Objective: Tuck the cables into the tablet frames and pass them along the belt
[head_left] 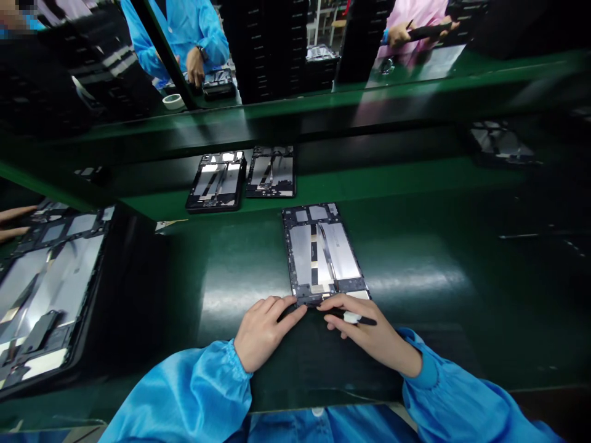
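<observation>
Our left grip (263, 332) and right grip (369, 329) meet at the near edge of a tablet frame (321, 252) on the green bench (240, 277).

The frame lies flat, directly ahead of us, with its long sides running away from us. The left grip's fingers curl over its near edge, touching it, though we cannot tell whether they clasp it. The right grip is closed around a black pry tool (362, 319) with a white band, the tool's tip just beside the frame. Two more frames (217, 181) lie on a raised shelf (369, 175) beyond, and another frame (46, 301) lies to our left, near a co-worker's fingers (13, 215).
</observation>
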